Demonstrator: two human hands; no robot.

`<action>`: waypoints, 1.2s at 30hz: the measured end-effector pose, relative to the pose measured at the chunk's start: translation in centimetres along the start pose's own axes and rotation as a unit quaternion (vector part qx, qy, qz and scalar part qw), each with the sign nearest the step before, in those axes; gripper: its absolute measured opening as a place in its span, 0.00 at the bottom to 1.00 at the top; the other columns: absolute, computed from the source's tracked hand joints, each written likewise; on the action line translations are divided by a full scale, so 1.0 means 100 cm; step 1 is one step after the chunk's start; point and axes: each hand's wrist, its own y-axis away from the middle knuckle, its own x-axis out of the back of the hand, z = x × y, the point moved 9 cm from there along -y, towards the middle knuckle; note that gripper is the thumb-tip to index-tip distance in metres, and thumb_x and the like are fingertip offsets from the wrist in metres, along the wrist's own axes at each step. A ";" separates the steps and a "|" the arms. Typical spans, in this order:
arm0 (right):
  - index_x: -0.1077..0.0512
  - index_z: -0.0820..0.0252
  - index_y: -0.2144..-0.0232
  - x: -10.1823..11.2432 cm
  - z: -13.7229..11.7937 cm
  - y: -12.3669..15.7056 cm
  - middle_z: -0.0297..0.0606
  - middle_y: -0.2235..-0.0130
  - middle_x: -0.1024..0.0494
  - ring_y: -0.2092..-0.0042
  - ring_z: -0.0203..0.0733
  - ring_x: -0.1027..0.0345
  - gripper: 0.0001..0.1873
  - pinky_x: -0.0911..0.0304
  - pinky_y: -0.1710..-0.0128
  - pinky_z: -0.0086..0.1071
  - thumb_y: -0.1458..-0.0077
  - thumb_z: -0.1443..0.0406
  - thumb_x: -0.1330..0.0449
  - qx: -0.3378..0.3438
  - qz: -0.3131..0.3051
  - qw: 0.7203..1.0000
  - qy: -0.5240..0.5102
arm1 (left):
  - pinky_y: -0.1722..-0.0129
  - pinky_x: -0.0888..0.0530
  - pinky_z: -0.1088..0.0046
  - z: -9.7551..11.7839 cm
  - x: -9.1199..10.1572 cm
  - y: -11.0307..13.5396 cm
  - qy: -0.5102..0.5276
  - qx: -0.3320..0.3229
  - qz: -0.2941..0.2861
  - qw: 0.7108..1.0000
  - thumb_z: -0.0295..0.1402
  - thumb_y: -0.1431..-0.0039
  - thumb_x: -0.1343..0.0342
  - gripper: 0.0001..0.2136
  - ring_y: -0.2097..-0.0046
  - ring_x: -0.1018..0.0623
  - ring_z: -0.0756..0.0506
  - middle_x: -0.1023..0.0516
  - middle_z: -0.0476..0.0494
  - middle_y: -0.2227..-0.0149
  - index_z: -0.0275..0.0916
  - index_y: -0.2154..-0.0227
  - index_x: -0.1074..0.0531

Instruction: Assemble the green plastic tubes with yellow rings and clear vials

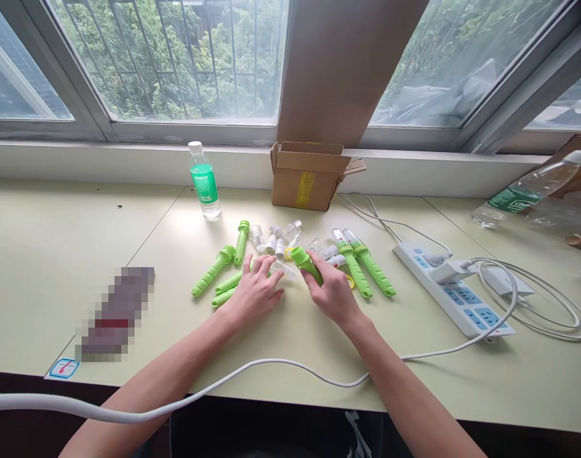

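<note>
My right hand (335, 294) is closed around a green ribbed plastic handle (305, 263), its threaded end pointing up and left. My left hand (253, 294) lies palm down over two more green handles (227, 289), fingers stretched toward a small clear vial (284, 269) on the table. Two loose green handles (212, 270) lie to the left. Behind my hands sits a cluster of clear vials with white caps (277, 240). Two assembled green handles with clear tips (366, 267) lie to the right.
A green-labelled water bottle (204, 181) and an open cardboard box (307, 173) stand by the window ledge. A white power strip (455, 289) with coiled cable lies at right. A white cable (252, 372) crosses the front edge. A blurred object (116, 315) lies at left.
</note>
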 end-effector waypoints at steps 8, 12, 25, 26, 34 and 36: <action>0.38 0.56 0.40 -0.003 -0.024 0.004 0.44 0.49 0.23 0.52 0.50 0.26 0.24 0.29 0.55 0.39 0.38 0.63 0.46 0.048 -0.008 0.994 -0.096 | 0.38 0.45 0.43 0.001 0.004 0.000 0.009 -0.004 0.012 1.000 0.36 0.38 0.49 0.15 0.39 0.37 0.34 0.36 0.34 0.42 0.39 0.50 0.35; 0.38 0.56 0.40 -0.011 -0.033 0.007 0.44 0.47 0.24 0.49 0.51 0.28 0.24 0.31 0.51 0.42 0.39 0.64 0.46 0.055 -0.039 0.989 -0.133 | 0.38 0.44 0.44 0.000 0.002 0.001 0.017 -0.010 0.020 1.000 0.36 0.39 0.49 0.19 0.40 0.36 0.34 0.34 0.33 0.44 0.38 0.46 0.38; 0.38 0.55 0.40 -0.013 -0.042 0.008 0.42 0.45 0.26 0.46 0.49 0.31 0.25 0.33 0.48 0.41 0.39 0.67 0.45 0.077 -0.069 0.973 -0.207 | 0.39 0.40 0.46 0.004 0.007 -0.002 0.054 -0.032 0.028 0.998 0.36 0.38 0.49 0.15 0.45 0.31 0.37 0.29 0.35 0.48 0.38 0.50 0.35; 0.38 0.55 0.40 -0.013 -0.043 0.008 0.42 0.45 0.26 0.46 0.49 0.31 0.25 0.33 0.48 0.41 0.39 0.67 0.45 0.078 -0.069 0.973 -0.208 | 0.39 0.40 0.46 0.004 0.007 -0.002 0.055 -0.034 0.029 0.997 0.35 0.39 0.48 0.14 0.45 0.31 0.37 0.29 0.36 0.49 0.39 0.51 0.34; 0.38 0.55 0.40 -0.013 -0.042 0.008 0.43 0.45 0.26 0.46 0.49 0.30 0.25 0.33 0.48 0.41 0.39 0.67 0.45 0.077 -0.071 0.972 -0.209 | 0.40 0.38 0.50 0.005 0.006 -0.001 0.070 -0.060 0.037 0.995 0.33 0.40 0.47 0.12 0.46 0.30 0.38 0.28 0.37 0.51 0.38 0.54 0.33; 0.38 0.55 0.40 -0.014 -0.041 0.009 0.43 0.46 0.26 0.46 0.49 0.30 0.25 0.32 0.48 0.42 0.39 0.67 0.45 0.076 -0.071 0.973 -0.207 | 0.39 0.38 0.51 0.006 0.006 0.000 0.074 -0.063 0.035 0.995 0.33 0.41 0.47 0.12 0.46 0.30 0.38 0.28 0.37 0.52 0.38 0.55 0.32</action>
